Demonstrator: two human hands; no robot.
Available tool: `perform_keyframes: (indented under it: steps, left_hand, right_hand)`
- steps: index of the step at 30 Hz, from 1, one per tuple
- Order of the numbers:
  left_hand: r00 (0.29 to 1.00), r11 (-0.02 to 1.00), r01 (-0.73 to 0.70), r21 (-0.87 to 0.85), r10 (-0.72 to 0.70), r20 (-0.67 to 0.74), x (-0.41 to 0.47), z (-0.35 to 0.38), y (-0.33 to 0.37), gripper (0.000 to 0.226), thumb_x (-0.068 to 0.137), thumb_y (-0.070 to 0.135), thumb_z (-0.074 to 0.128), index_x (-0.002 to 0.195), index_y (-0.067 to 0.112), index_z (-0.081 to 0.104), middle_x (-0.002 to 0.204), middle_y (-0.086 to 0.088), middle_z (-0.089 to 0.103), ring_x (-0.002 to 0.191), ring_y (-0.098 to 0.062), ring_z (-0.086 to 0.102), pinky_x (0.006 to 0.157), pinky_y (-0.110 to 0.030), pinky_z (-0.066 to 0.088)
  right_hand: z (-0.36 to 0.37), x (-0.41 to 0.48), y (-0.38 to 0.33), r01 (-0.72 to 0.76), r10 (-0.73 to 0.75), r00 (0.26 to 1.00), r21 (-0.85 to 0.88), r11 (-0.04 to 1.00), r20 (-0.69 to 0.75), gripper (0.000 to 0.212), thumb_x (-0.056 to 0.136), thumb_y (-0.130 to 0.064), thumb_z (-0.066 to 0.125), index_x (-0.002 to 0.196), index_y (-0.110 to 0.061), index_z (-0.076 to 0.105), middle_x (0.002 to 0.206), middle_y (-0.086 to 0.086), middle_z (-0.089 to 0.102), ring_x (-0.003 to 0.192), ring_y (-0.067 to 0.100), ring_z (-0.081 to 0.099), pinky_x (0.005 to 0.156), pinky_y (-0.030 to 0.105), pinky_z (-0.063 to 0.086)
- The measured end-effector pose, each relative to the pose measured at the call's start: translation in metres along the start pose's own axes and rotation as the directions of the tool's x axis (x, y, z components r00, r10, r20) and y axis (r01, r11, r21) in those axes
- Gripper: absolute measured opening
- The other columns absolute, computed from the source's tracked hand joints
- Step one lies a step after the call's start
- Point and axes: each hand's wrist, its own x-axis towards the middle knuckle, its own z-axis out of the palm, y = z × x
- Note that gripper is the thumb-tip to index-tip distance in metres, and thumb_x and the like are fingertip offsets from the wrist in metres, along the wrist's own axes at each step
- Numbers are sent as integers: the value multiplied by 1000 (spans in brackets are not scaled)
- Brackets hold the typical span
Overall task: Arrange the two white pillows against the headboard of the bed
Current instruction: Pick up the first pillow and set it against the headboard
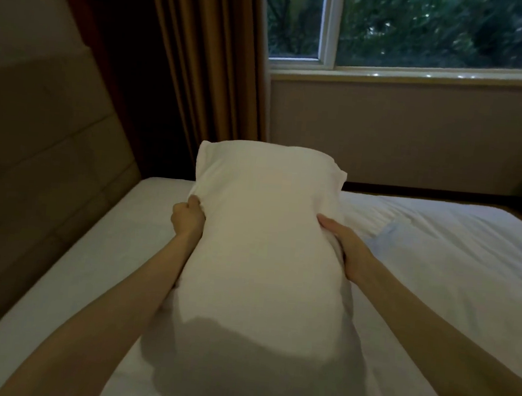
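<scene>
Left grip (pixel 187 217), right grip (pixel 342 247) clasp white pillow (pixel 266 230) sides above bed (pixel 453 262)

White pillow (pixel 266 230) & bed sheet (pixel 453 262), tan headboard (pixel 35 162), brown curtain (pixel 208 67), white window frame (pixel 331 30).

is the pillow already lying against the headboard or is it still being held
Held. The left hand and right hand grip the pillow by its sides, apart from the headboard.
</scene>
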Motion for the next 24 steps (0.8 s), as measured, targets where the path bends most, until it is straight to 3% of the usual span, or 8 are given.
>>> perform_keyframes:
  steps: [2,4,8,13,17,21,24]
  left_hand:
    - [999,1000,2,-9,-3,-47,7,-29,-3,44,99,26,39,104,-10,64,113,-27,64,95,-34,60,77,-28,40]
    - [997,1000,9,-20,-10,-74,16,-59,-9,47,99,26,39,112,-13,61,119,-28,62,106,-37,60,84,-31,45]
    - [992,1000,16,-17,-18,-122,38,-121,-28,47,99,25,40,113,-15,60,120,-31,62,101,-36,61,83,-33,47]
    - [987,1000,20,20,-17,-158,76,-197,-52,48,99,24,39,113,-18,59,120,-32,61,110,-40,59,86,-36,47]
    - [985,997,17,70,-5,-171,117,-275,-71,45,98,21,40,110,-18,59,119,-31,62,110,-40,59,85,-37,46]
    - [984,991,12,135,12,-178,150,-344,-82,45,97,21,41,111,-17,60,120,-30,62,112,-39,58,88,-37,44]
    - [983,989,49,141,-23,-183,172,-384,-86,47,96,25,42,114,-15,61,121,-30,62,113,-40,58,89,-38,45]
  right_hand:
    - [25,-1,6,1,0,999,-26,1000,40,60,69,-44,75,121,-16,63,113,9,72,107,29,65,99,44,48]
    - [52,-2,14,8,-5,997,-41,999,78,47,76,-41,71,115,-16,66,111,9,72,106,28,65,100,44,47]
    - [111,-3,33,16,-6,990,-66,998,141,39,80,-39,68,111,-17,69,111,9,74,105,26,67,97,41,49]
    - [194,-3,64,21,-10,989,-76,997,149,39,82,-38,65,113,-15,66,108,8,73,100,24,67,80,34,50]
    - [278,-2,103,-30,35,987,-35,999,158,25,85,-34,63,102,-16,69,91,4,74,88,20,67,70,31,48]
    - [349,-2,135,-60,59,983,1,998,172,40,81,-35,67,114,-11,68,102,11,75,95,27,68,79,35,52]
    - [389,-4,144,-53,50,983,11,999,178,34,82,-33,67,108,-11,69,99,10,75,94,27,68,83,36,53]
